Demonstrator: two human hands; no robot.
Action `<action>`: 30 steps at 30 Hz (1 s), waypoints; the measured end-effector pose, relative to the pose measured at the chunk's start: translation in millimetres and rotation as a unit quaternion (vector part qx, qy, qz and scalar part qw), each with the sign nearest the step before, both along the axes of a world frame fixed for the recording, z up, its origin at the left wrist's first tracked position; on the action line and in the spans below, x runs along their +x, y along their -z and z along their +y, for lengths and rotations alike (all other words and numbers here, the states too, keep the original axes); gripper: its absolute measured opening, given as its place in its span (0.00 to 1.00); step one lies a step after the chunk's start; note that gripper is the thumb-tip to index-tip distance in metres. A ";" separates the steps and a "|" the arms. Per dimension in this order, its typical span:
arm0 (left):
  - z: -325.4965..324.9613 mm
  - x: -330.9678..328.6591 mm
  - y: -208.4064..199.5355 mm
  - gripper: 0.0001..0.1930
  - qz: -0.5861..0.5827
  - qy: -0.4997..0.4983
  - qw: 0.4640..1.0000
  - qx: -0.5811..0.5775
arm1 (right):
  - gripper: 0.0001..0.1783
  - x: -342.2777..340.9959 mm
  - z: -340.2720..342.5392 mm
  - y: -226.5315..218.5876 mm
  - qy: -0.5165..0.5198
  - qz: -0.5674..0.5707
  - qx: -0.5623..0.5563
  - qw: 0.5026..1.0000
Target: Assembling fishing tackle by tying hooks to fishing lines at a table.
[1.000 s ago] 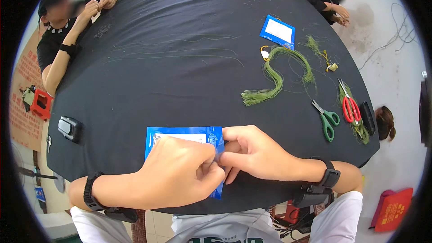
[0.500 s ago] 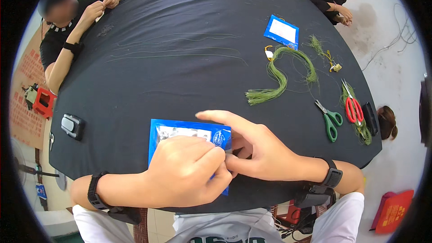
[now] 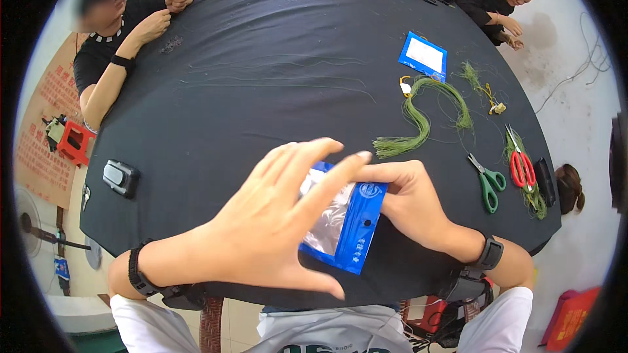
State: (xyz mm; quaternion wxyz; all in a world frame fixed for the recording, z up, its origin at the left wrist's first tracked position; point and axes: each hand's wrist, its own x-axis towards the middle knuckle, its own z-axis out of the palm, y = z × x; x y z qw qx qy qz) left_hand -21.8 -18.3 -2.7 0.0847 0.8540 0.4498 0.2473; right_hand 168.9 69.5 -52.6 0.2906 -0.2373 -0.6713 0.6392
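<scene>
A blue plastic pouch with a clear window (image 3: 361, 238) is in front of me above the near part of the black-covered table. My right hand (image 3: 418, 208) pinches its upper right corner between thumb and curled fingers. My left hand (image 3: 278, 212) is spread over the pouch's left side, fingers stretched apart and thumb pointing down, hiding part of the window. Whether its fingertips touch the pouch I cannot tell. The pouch's contents are too unclear to name.
Green thread bundles (image 3: 411, 140) lie to the right, near another blue pouch (image 3: 425, 57). Green-handled scissors (image 3: 488, 186) and red-handled scissors (image 3: 522, 167) rest at the right edge. A small black-and-grey device (image 3: 120, 178) sits left. Other people work around the far side.
My left hand has opened from a fist and spread out. The pouch has turned, showing its blue right edge, and my right hand now grips its corner. The view has shifted slightly.
</scene>
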 end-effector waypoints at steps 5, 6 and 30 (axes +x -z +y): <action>10.0 -18.4 12.0 0.54 0.012 0.020 0.998 -0.052 | 0.21 -1.7 0.3 -10.1 -0.014 0.003 -0.003 1.000; 10.4 -19.5 11.0 0.54 0.012 0.020 0.998 -0.051 | 0.21 -1.5 0.9 -9.4 -0.014 0.002 -0.002 1.000; 6.4 -26.6 11.2 0.49 0.035 -0.022 0.999 0.011 | 0.17 -2.4 3.9 -6.7 -0.027 -0.012 -0.032 0.999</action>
